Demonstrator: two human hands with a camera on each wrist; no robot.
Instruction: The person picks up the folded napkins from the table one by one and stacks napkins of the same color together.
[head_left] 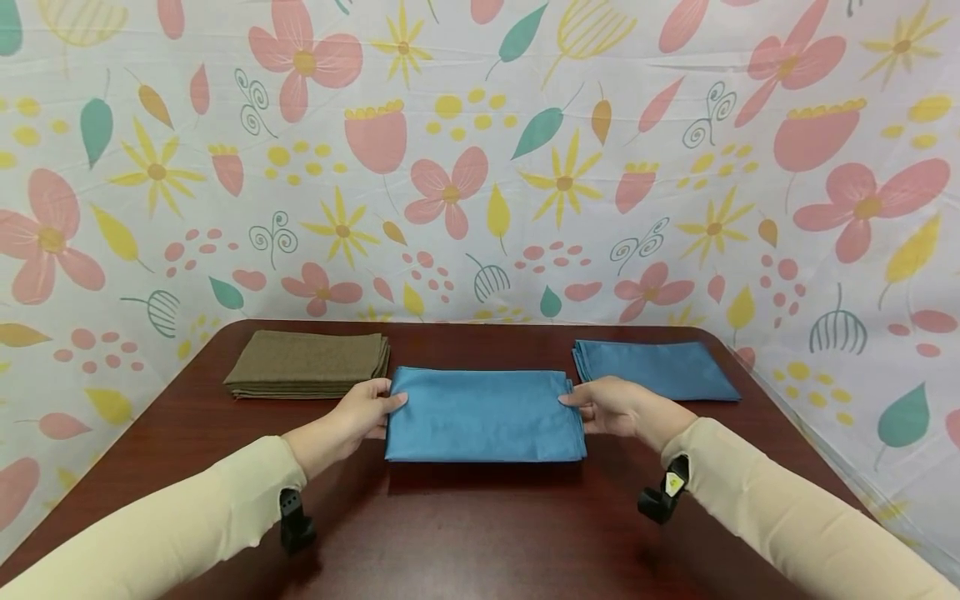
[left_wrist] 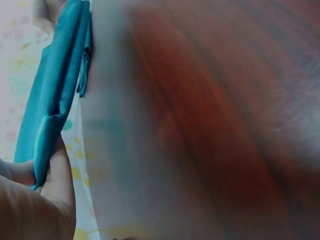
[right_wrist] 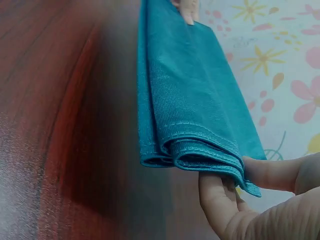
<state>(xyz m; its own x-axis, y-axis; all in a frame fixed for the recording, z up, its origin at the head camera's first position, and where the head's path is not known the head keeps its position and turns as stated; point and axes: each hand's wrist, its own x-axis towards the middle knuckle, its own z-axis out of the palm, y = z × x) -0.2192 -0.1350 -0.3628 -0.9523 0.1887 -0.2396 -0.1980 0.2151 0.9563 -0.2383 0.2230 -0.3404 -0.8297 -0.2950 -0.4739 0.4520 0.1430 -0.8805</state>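
Between my two hands a folded blue cloth is held up above the table. My left hand pinches its left edge, thumb on the near face and fingers behind. At the right edge my right hand grips it the same way. The right wrist view shows the stacked folds and stitched hem at the end of the blue cloth, with thumb and fingers on either side. In the left wrist view, the other end of the blue cloth sits between thumb and fingers.
A folded olive-brown cloth stack lies at the back left of the dark red-brown table. Another folded blue cloth lies at the back right. A flower-patterned sheet hangs behind and around the table's edges.
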